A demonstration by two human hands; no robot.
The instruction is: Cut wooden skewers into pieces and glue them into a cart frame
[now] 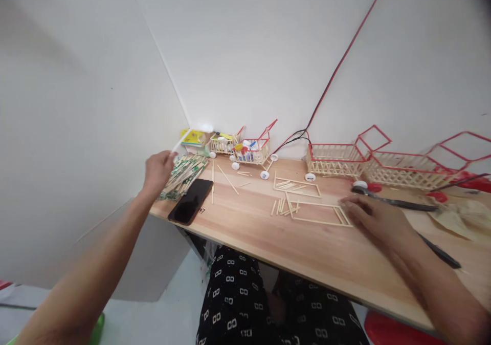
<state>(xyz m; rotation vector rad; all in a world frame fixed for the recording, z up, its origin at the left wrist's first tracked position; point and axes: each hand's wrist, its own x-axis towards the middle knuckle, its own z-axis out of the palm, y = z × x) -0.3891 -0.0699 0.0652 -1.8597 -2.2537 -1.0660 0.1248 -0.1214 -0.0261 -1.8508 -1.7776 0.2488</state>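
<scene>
My left hand [158, 172] is raised above the table's left end, fingers closed round a thin white stick-like thing [181, 141]. Below it lie a pile of thin wooden sticks in green-printed wrappers [187, 173] and a black phone [191, 201]. My right hand [372, 217] rests low over the table, its fingertips pinched at the right corner of a rectangular stick frame [318, 221]. Two short sticks lie inside that frame's right end. A second stick frame [297, 194] lies behind it, with short sticks [282, 207] scattered around.
Small stick-built carts with white wheels [251, 155] and larger red-rimmed carts [333, 160] stand along the wall. A yellow box [194, 138] sits in the corner. Black-handled tools [402, 203] and a crumpled beige sheet [464, 219] lie at right. Red and black cables [333, 79] run down the wall.
</scene>
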